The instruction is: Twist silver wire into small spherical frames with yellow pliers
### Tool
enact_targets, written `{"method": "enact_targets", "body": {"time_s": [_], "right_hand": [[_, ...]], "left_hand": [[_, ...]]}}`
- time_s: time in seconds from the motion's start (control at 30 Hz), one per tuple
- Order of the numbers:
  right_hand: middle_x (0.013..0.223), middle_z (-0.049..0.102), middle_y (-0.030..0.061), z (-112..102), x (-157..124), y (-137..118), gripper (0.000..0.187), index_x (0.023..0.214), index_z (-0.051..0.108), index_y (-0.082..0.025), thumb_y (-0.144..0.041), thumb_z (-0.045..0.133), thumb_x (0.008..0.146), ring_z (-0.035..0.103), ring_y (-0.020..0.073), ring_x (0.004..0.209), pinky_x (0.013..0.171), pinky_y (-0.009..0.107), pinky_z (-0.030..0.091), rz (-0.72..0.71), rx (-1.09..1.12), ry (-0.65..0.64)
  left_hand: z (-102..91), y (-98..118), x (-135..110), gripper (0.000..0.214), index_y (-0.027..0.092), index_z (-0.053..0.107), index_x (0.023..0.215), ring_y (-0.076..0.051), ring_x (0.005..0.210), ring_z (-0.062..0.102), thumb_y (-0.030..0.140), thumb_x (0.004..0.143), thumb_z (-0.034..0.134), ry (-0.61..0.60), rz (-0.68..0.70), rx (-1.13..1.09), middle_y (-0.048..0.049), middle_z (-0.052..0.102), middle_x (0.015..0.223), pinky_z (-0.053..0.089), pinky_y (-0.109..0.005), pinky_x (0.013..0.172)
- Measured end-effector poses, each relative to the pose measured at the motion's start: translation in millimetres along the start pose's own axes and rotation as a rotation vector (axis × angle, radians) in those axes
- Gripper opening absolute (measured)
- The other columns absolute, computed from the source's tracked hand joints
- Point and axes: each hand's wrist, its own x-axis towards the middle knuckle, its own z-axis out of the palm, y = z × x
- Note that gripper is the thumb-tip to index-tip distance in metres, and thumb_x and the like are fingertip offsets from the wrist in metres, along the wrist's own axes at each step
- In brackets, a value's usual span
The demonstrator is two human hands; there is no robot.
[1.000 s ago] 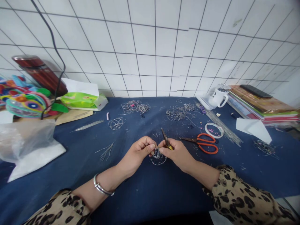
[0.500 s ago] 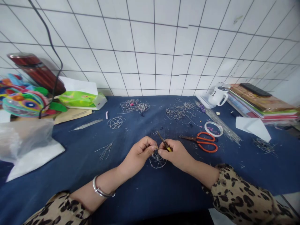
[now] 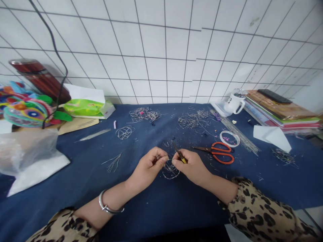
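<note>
Between my hands is a round openwork frame of thin silvery wire [image 3: 171, 172], low over the blue cloth. My left hand [image 3: 151, 164] pinches its upper left edge between thumb and forefinger. My right hand [image 3: 193, 165] is closed around pliers with a yellow handle [image 3: 183, 160], their dark jaws pointing up and away. The right thumb and forefinger are close to the wire's upper right; whether they grip it too I cannot tell. A small bent wire piece [image 3: 166, 145] lies just beyond. Orange-handled scissors [image 3: 222, 153] rest to the right of my right hand.
Wire tangles [image 3: 193, 119] and another round wire frame [image 3: 124, 132] lie farther back. Straight wires [image 3: 239, 136] run beside a white ring dish [image 3: 230, 139] with pink beads. At right stand a white mug [image 3: 234, 103] and stacked books [image 3: 285, 114]; at left, a plastic bag [image 3: 35, 158].
My right hand has shifted slightly right, widening the gap between my hands. The pliers have tilted and moved a little right; the wire frame has turned slightly.
</note>
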Motion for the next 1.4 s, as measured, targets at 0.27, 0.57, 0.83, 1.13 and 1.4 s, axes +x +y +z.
{"method": "enact_targets", "body": {"time_s": [0.27,0.57,0.83,1.13,1.4], "right_hand": [[0.063,0.051,-0.0038,5.4,1.8,4.0,0.005,0.071,0.054,-0.018,-0.02,0.051,0.075,0.046,0.0085,0.059,0.059,0.02,0.035,-0.05,-0.122,0.035],[0.063,0.051,-0.0039,5.4,4.1,4.6,0.005,0.071,0.054,-0.018,-0.02,0.051,0.075,0.045,0.0083,0.058,0.058,0.02,0.035,-0.041,-0.122,0.027],[0.062,0.05,-0.0038,6.6,3.7,4.3,0.006,0.071,0.053,-0.018,-0.021,0.05,0.075,0.045,0.0086,0.058,0.057,0.02,0.035,-0.041,-0.1,0.008],[0.062,0.05,-0.004,7.7,3.6,3.9,0.007,0.071,0.053,-0.018,-0.023,0.051,0.075,0.045,0.0082,0.058,0.058,0.02,0.035,-0.029,-0.089,-0.007],[0.063,0.05,-0.0041,9.9,3.7,6.1,0.007,0.071,0.053,-0.018,-0.022,0.051,0.075,0.045,0.0081,0.058,0.058,0.02,0.035,-0.048,-0.1,-0.002]], "left_hand": [[-3.6,3.5,0.8,0.017,0.016,0.048,0.073,-0.011,0.062,0.043,0.027,0.087,0.046,0.038,0.012,0.267,0.002,0.047,0.067,0.035,-0.024,0.058],[-7.4,7.5,1.9,0.021,0.016,0.049,0.075,-0.011,0.063,0.042,0.028,0.09,0.041,-0.05,0.074,0.226,0.0018,0.045,0.068,0.035,-0.024,0.059],[-6.0,3.8,3.8,0.018,0.015,0.053,0.077,-0.012,0.068,0.048,0.029,0.087,0.046,0.014,0.032,0.09,-0.0005,0.053,0.074,0.039,-0.024,0.063],[-3.9,-0.1,5.3,0.008,0.015,0.056,0.081,-0.01,0.063,0.049,0.023,0.081,0.056,0.082,-0.011,0.015,0.0012,0.055,0.069,0.041,-0.022,0.059],[-6.0,-1.0,4.5,0.016,0.015,0.062,0.088,-0.015,0.076,0.058,0.029,0.082,0.056,0.037,-0.055,0.001,-0.004,0.064,0.083,0.046,-0.028,0.071]]}}
